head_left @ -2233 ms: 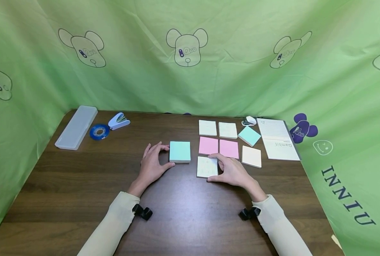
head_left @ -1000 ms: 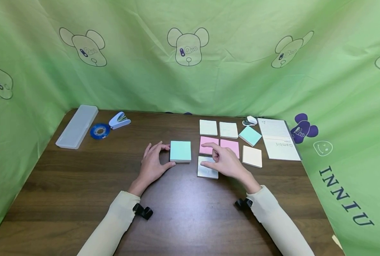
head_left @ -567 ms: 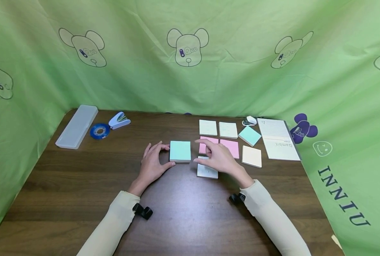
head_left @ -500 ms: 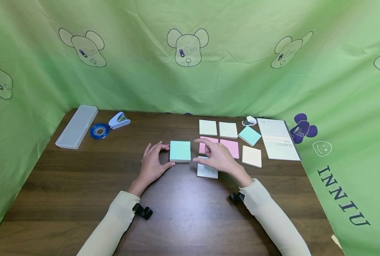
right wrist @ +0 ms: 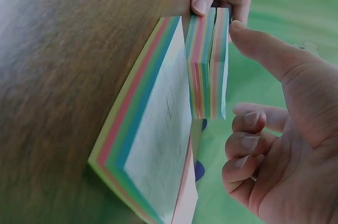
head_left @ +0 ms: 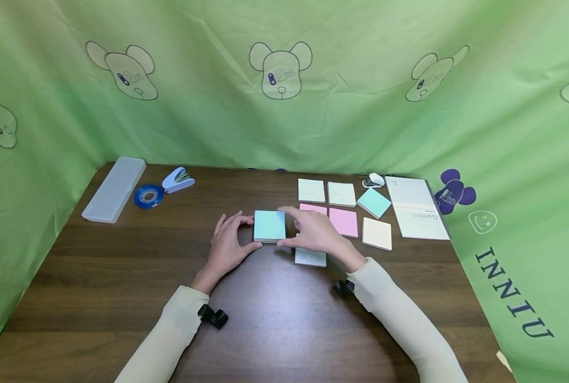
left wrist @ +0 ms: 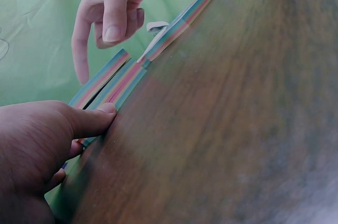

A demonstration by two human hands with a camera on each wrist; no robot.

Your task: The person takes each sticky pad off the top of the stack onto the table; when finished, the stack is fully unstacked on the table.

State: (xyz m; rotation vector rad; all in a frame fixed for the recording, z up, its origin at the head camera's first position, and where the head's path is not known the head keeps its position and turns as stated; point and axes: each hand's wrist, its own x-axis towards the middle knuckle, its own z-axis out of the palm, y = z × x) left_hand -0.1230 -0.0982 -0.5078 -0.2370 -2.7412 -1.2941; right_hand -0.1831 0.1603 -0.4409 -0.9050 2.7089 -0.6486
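Note:
A stack of sticky note pads (head_left: 269, 226), turquoise on top with rainbow-striped sides, stands mid-table. In the right wrist view, a thin dark gap shows below its uppermost pad. My left hand (head_left: 228, 240) holds the stack from the left, thumb at the near corner and fingers at the back. From the right comes my right hand (head_left: 317, 232), thumb and index finger spread at the height of the stack's top, other fingers curled with nothing in them. Below that hand lie a white-topped pad (head_left: 310, 258) and a pink pad (head_left: 313, 207), both partly hidden.
Beside and behind are another pink pad (head_left: 343, 222), white pads (head_left: 311, 191), a tilted turquoise pad (head_left: 374, 202) and a cream pad (head_left: 376, 234). A notebook (head_left: 416, 207) lies far right. At left are a pencil case (head_left: 114, 190), blue tape (head_left: 149, 197) and a stapler (head_left: 178, 181).
My right hand has let go of the white-topped pad and moved left over it to the right side of the turquoise stack. The left hand has stayed at the stack.

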